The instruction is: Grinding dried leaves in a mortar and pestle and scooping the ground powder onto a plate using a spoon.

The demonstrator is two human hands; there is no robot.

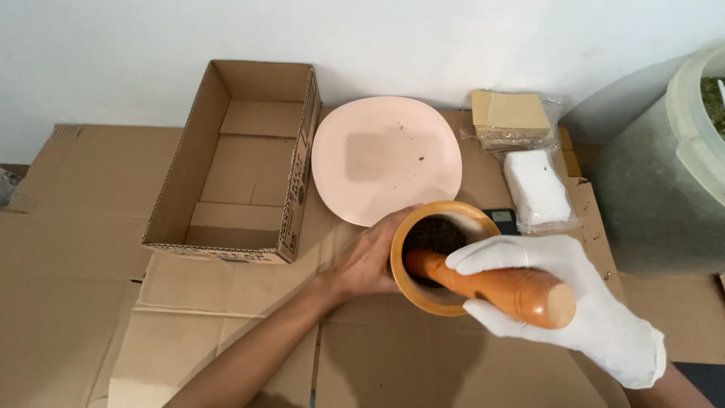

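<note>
Wooden mortar [445,302] sits on flattened cardboard [226,302] right in front of the person, just below a pale pink plate [385,155], with dark stuff down in the bowl that's too shadowed to identify. Bare left hand [370,261] is curled against the mortar's left wall, fingers wrapped onto the outside, bracing it. Right hand [559,302], in a white glove, is closed in a full fist around the thick end of the wooden pestle [491,283], which slants down into the bowl with its tip on or near the bottom. For grinding like this I'd say keep that bracing hand low and firm so the mortar doesn't skate on the cardboard, and keep the pestle tip inside the rim, otherwise bits can hop out. An open cardboard box [234,162] sits off to the left, and two small plastic-wrapped packs, one tan [510,117] and one white [538,189], lie past the mortar on the right.
</note>
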